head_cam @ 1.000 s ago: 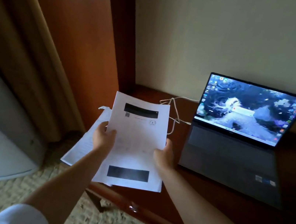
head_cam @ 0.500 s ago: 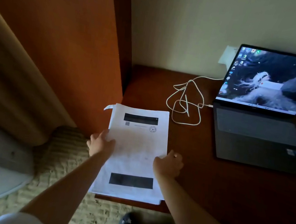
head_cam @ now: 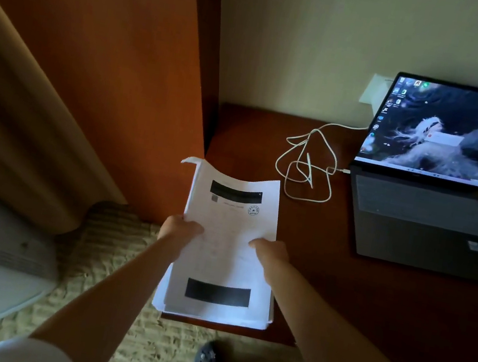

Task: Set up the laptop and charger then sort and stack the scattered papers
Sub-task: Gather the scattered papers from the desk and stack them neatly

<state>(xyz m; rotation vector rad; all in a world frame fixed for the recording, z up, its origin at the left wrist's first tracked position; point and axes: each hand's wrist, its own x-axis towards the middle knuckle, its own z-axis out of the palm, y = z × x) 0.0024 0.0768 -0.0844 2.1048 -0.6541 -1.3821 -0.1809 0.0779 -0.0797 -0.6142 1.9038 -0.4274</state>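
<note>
White printed sheets form the paper stack (head_cam: 224, 256), which both hands grasp at mid-height. The left hand (head_cam: 180, 228) grips the stack's left edge, thumb on the top sheet and fingers curled beneath. The right hand (head_cam: 271, 250) grips the right edge in the same manner, thumb on top. The top sheet carries two black bars, one near the far end and one near the near end, plus a small round stamp. The far left corner of one sheet curls upward. The near end of the stack lies at the front left corner of the dark wooden desk (head_cam: 367, 310); whether the stack lies flat on the surface cannot be determined.

Beyond the stack, a white charger cable (head_cam: 305, 166) lies in loose loops on the desk. One end enters the left side of the open laptop (head_cam: 430, 192); the other runs behind the screen toward a white wall plate (head_cam: 374, 89). The laptop sits at the right of the desk, well apart from the stack, with its screen lit.

An orange-brown wooden panel (head_cam: 108, 66) stands left of the desk. A beige curtain (head_cam: 21, 121) hangs farther left, above patterned carpet (head_cam: 112, 261).
</note>
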